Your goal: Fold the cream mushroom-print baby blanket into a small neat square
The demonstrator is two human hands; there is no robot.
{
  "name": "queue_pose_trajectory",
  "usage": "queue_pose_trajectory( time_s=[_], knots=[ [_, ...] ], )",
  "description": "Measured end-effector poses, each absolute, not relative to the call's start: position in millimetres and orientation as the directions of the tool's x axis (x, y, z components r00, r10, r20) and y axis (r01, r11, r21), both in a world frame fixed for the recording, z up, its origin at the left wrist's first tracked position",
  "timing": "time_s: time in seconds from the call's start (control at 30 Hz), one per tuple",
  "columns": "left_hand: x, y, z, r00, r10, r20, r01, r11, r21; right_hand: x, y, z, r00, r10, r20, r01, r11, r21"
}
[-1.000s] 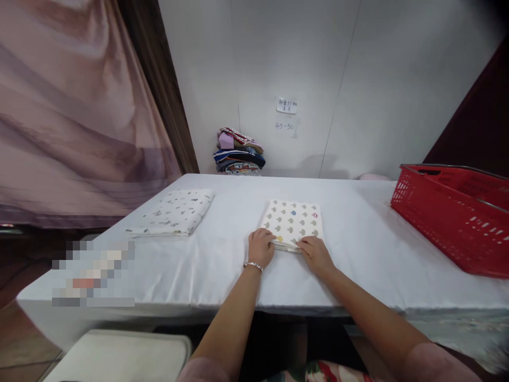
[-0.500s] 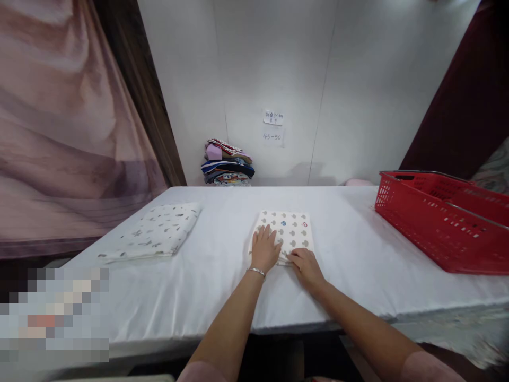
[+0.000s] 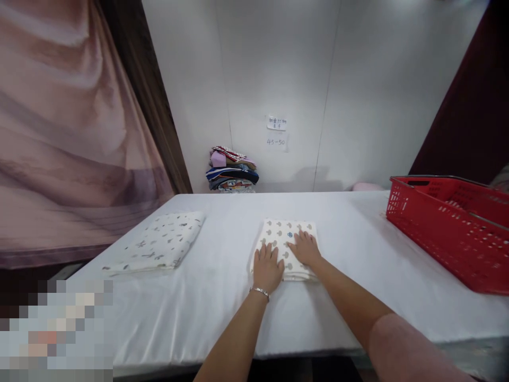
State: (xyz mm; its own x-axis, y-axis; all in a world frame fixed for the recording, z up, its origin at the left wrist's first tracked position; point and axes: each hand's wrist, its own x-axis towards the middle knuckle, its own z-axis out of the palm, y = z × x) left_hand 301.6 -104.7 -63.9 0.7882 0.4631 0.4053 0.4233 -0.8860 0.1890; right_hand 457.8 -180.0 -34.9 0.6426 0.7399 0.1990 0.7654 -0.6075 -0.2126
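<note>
Folded cloth (image 3: 277,229) — left hand (image 3: 268,269), right hand (image 3: 307,249) spread on top — second cloth (image 3: 163,241) leftward, red basket (image 3: 437,228) rightward

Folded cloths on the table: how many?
2: the middle cloth, under the left hand and right hand; the left cloth, lying apart. The pixelated patch could hide more.

The right picture edge is cutting off the red basket (image 3: 441,233). A pixelated block (image 3: 55,337) is masking the near-left corner of the worktop (image 3: 222,313). Left hand (image 3: 269,269) and right hand (image 3: 305,249) are partly covering the central folded cloth (image 3: 288,261).
</note>
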Motion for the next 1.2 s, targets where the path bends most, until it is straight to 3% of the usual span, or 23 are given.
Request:
queue_pose_trajectory(
  time_s=[0.2, 0.37, 0.57, 0.7, 0.87, 0.93, 1.03, 1.2],
  knots=[
    [320.3, -85.4, -36.3, 0.834, 0.486, 0.261, 0.433, -0.87, 0.235, 464.8, -182.9, -64.0, 0.639, 0.743, 0.2, 0.769, -0.62, -0.153],
    [349.2, -56.6, -35.1, 0.759, 0.608, 0.231, 0.543, -0.788, 0.289, 463.1, -184.2, -67.5, 0.62, 0.739, 0.265, 0.782, -0.608, -0.136],
    [350.1, -51.0, -55.9, 0.757, 0.642, 0.119, 0.583, -0.747, 0.32, 480.8, -169.8, -51.7, 0.663, 0.744, 0.086, 0.741, -0.635, -0.22],
    [348.3, -52.4, -52.9, 0.752, 0.651, 0.104, 0.598, -0.74, 0.307, 503.5, -160.0, -42.1, 0.709, 0.687, 0.163, 0.704, -0.671, -0.233],
    [348.5, -52.0, -51.8, 0.755, 0.647, 0.107, 0.593, -0.743, 0.311, 516.5, -162.1, -62.8, 0.746, 0.66, 0.089, 0.654, -0.701, -0.284],
    [348.5, -52.2, -51.7, 0.753, 0.648, 0.115, 0.591, -0.743, 0.316, 518.7, -162.6, -67.3, 0.745, 0.659, 0.102, 0.65, -0.683, -0.333],
    [348.1, -52.7, -49.2, 0.753, 0.649, 0.108, 0.589, -0.739, 0.326, 522.8, -166.8, -64.8, 0.773, 0.622, 0.124, 0.575, -0.606, -0.549],
    [345.3, -48.6, -42.4, 0.67, 0.738, 0.076, 0.648, -0.632, 0.426, 516.0, -199.3, -62.8, 0.901, 0.427, 0.078, 0.305, -0.496, -0.813]
  ],
)
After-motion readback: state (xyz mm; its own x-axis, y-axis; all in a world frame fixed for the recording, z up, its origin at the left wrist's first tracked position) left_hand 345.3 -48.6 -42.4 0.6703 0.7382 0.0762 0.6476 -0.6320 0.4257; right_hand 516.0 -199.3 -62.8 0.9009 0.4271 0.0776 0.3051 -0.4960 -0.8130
